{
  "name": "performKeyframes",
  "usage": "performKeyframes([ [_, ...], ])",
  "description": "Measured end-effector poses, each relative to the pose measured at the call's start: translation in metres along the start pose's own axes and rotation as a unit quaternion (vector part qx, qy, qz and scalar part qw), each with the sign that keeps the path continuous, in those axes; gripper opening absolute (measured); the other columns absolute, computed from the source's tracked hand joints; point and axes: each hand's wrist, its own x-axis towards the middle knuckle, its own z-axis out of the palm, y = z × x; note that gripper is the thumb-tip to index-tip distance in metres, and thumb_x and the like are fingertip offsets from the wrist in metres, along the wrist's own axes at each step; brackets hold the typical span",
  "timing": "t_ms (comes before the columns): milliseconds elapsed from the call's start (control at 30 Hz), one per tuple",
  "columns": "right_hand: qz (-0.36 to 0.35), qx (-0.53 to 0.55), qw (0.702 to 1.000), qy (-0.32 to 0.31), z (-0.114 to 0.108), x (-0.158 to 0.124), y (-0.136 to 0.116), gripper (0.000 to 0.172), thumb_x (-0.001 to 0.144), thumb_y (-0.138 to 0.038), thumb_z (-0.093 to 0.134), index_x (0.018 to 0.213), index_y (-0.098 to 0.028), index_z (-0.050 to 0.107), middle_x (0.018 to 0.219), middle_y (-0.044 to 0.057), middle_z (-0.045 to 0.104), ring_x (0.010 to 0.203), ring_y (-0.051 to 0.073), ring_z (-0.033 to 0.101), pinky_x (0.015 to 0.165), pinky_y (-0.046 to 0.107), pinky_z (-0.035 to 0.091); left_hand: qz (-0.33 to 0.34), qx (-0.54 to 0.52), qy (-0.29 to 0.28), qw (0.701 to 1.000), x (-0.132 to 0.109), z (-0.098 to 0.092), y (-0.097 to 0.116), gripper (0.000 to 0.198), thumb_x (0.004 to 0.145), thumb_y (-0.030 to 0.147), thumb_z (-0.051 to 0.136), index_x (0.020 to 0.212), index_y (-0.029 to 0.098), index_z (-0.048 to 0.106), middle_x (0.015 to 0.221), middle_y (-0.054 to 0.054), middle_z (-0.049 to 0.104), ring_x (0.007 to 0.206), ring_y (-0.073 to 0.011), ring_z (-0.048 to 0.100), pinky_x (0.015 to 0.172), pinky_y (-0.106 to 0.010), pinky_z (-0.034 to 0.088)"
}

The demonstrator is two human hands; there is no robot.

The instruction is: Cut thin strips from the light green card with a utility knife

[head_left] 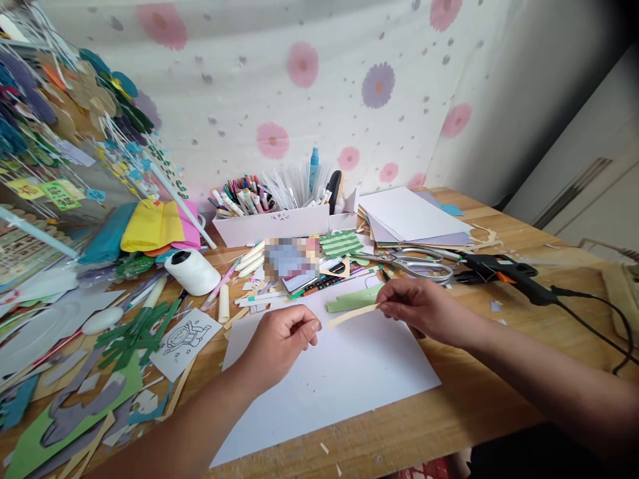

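**Finding: cream strip (353, 316) pinched at one end**

Your left hand (285, 340): fingers curled closed, nothing visible in them. The strip lies just right of them, apart, above the white sheet (324, 392) at the counter's (469, 406) near edge; long axis crosswise, left end slanting toward you. Your right hand (424, 309), nearer, grips its right end. Counted: one drawing card (186, 336), one spool (193, 273), one strip, one glue gun (522, 276).
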Motion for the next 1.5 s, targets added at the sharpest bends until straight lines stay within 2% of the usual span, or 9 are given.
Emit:
performKeyframes([
  [167,0.023,0.015,0.997,0.074,-0.013,0.009,0.01,0.03,0.078,-0.047,0.065,0.074,-0.017,0.064,0.059,-0.001,0.055,0.053,0.01,0.047,0.05,0.023,0.037,0.022,0.083,-0.024,0.996,-0.002,-0.001,0.0,0.021,0.086,0.027,0.05,0.069,0.018,0.059,0.063,0.001,0.06,0.06,-0.0127,0.053,0.057,-0.023,0.04],
  [333,0.004,0.027,0.989,0.148,-0.02,0.03,0.019,0.048,0.08,-0.065,0.056,0.071,-0.018,0.06,0.058,0.003,0.056,0.051,0.012,0.048,0.049,0.025,0.043,0.111,0.176,-0.044,0.977,-0.006,0.002,0.002,0.019,0.087,0.018,0.049,0.071,0.019,0.06,0.068,0.002,0.062,0.065,-0.0118,0.055,0.062,-0.023,0.039],
  [567,-0.018,-0.071,0.973,0.22,-0.027,0.069,0.032,0.044,0.089,-0.051,0.049,0.107,-0.015,0.066,0.098,0.011,0.067,0.087,0.019,0.061,0.078,0.034,0.049,0.151,0.268,-0.038,0.951,-0.003,-0.006,-0.008,0.017,0.09,0.016,0.049,0.079,0.019,0.062,0.076,0.0,0.065,0.072,-0.0143,0.058,0.066,-0.026,0.04],
  [633,-0.034,-0.128,0.975,0.18,-0.026,0.064,0.031,0.034,0.087,-0.042,0.054,0.102,-0.015,0.069,0.098,0.01,0.066,0.088,0.02,0.06,0.08,0.035,0.047,0.158,0.283,-0.027,0.946,-0.001,-0.01,-0.009,0.017,0.09,0.016,0.049,0.079,0.018,0.062,0.075,0.0,0.064,0.071,-0.0143,0.057,0.066,-0.026,0.04],
  [733,-0.079,-0.206,0.974,0.058,-0.016,0.049,0.026,0.021,0.08,-0.031,0.064,0.094,-0.019,0.073,0.097,0.008,0.066,0.092,0.021,0.06,0.086,0.034,0.045,0.157,0.299,-0.022,0.941,0.001,-0.013,-0.01,0.018,0.09,0.015,0.048,0.079,0.018,0.062,0.075,0.0,0.064,0.07,-0.0145,0.057,0.065,-0.027,0.041],
  [867,-0.107,-0.294,0.949,-0.022,-0.002,0.035,0.021,0.025,0.079,-0.027,0.068,0.102,-0.02,0.072,0.107,0.011,0.063,0.102,0.026,0.055,0.092,0.041,0.041,0.147,0.317,-0.029,0.937,0.002,-0.011,-0.012,0.017,0.091,0.017,0.049,0.084,0.019,0.064,0.08,-0.001,0.065,0.075,-0.017,0.059,0.068,-0.03,0.045],
  [1167,-0.084,-0.374,0.923,-0.021,0.006,0.039,0.017,0.01,0.081,-0.016,0.062,0.09,-0.016,0.066,0.098,0.01,0.062,0.095,0.024,0.053,0.081,0.034,0.04,0.175,0.336,-0.027,0.925,0.003,-0.003,-0.018,0.026,0.086,0.016,0.059,0.111,0.02,0.066,0.121,-0.008,0.064,0.111,-0.028,0.057,0.095,-0.046,0.048],
  [1333,-0.094,-0.395,0.913,-0.028,0.01,0.035,0.01,0.012,0.086,-0.013,0.052,0.081,-0.018,0.062,0.086,0.005,0.063,0.08,0.018,0.054,0.071,0.03,0.037,0.187,0.323,-0.02,0.928,0.001,-0.003,-0.018,0.027,0.088,0.016,0.057,0.113,0.018,0.065,0.121,-0.009,0.065,0.111,-0.027,0.058,0.095,-0.045,0.05],
  [1500,-0.099,-0.403,0.909,-0.022,0.005,0.032,0.015,0.016,0.089,-0.014,0.049,0.091,-0.018,0.065,0.093,0.007,0.063,0.085,0.019,0.055,0.073,0.029,0.037,0.192,0.3,0.014,0.934,0.002,-0.004,-0.02,0.025,0.09,0.017,0.051,0.111,0.021,0.064,0.114,-0.008,0.067,0.105,-0.0229,0.062,0.091,-0.039,0.052],
])
